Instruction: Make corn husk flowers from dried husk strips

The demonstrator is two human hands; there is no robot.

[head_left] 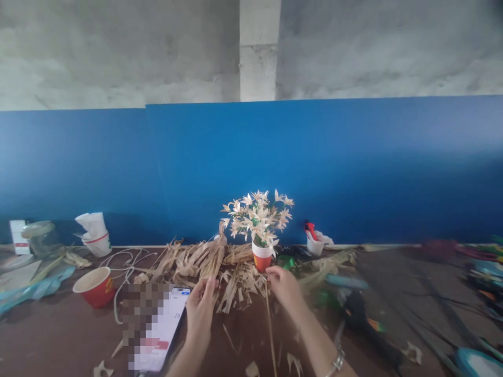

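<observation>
My left hand (201, 310) reaches over the brown table (58, 335) into a pile of dry straw-coloured leaf strips (204, 262), its fingertips closed on a few strips. My right hand (283, 285) is pinched on the top of a thin pale stick (270, 335) that runs down toward me, just in front of a red-and-white paper cup (261, 256) holding a bunch of small cream leaf flowers (257, 213). A metal watch (337, 361) shows on my right wrist.
A phone (163, 327) lies left of my left hand. A tilted red cup (94, 286), white cord, stacked cups (94, 233) and a glass jar (39, 236) stand at left. A white cup with red tools (314, 238) stands by the blue wall. Blurred tools lie at right.
</observation>
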